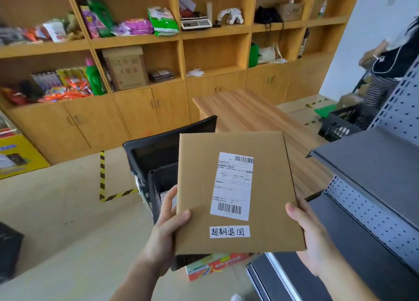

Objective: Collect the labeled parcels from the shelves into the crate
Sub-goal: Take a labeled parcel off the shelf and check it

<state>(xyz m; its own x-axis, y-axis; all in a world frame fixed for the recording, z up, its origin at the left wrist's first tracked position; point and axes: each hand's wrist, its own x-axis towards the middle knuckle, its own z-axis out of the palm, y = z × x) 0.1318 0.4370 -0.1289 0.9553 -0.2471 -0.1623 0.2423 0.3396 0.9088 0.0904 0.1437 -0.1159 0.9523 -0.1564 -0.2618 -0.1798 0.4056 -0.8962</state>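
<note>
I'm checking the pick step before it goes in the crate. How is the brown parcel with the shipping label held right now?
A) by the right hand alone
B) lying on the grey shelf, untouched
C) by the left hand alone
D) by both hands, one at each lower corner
D: the left hand and the right hand each grip a lower corner of the parcel, thumbs on its labelled face.

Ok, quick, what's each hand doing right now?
Left hand: holding the brown parcel at its lower left edge, thumb on top.
Right hand: holding the same parcel at its lower right corner.
</note>
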